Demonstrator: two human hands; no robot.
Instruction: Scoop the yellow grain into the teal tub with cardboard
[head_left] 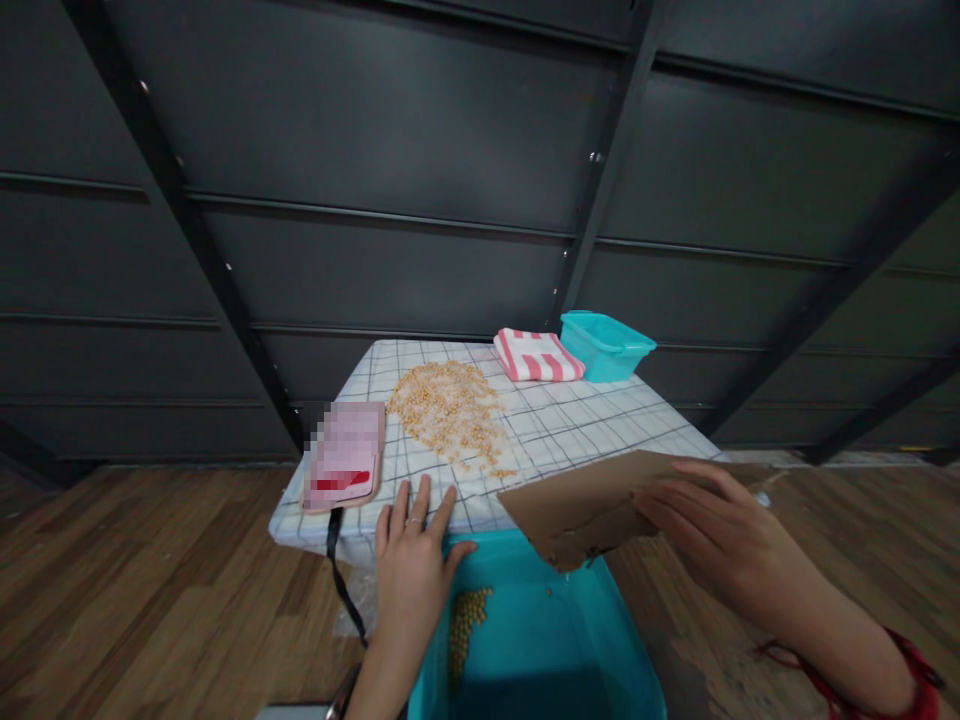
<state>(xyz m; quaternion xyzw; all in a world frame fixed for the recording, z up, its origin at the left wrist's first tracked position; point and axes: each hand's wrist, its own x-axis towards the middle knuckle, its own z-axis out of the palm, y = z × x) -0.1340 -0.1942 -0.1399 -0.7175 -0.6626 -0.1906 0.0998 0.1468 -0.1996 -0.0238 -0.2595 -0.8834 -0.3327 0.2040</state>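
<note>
My right hand grips a torn piece of brown cardboard, tilted above a turquoise plastic bin. At the table's front edge, my left hand lies with fingers spread on the cloth, its thumb reaching to the bin's back rim. Round yellowish beans are gathered along the left side of the bin, and a single bean sits near its back. On the checked tablecloth, ahead of both hands, spreads a pile of yellow beans mixed with small white grains.
A folded pink-and-white striped towel and a smaller turquoise basket stand at the table's back right. Left of the pile lies a pinkish, partly pixelated flat object with a black strap hanging down. Dark metal panels rise behind.
</note>
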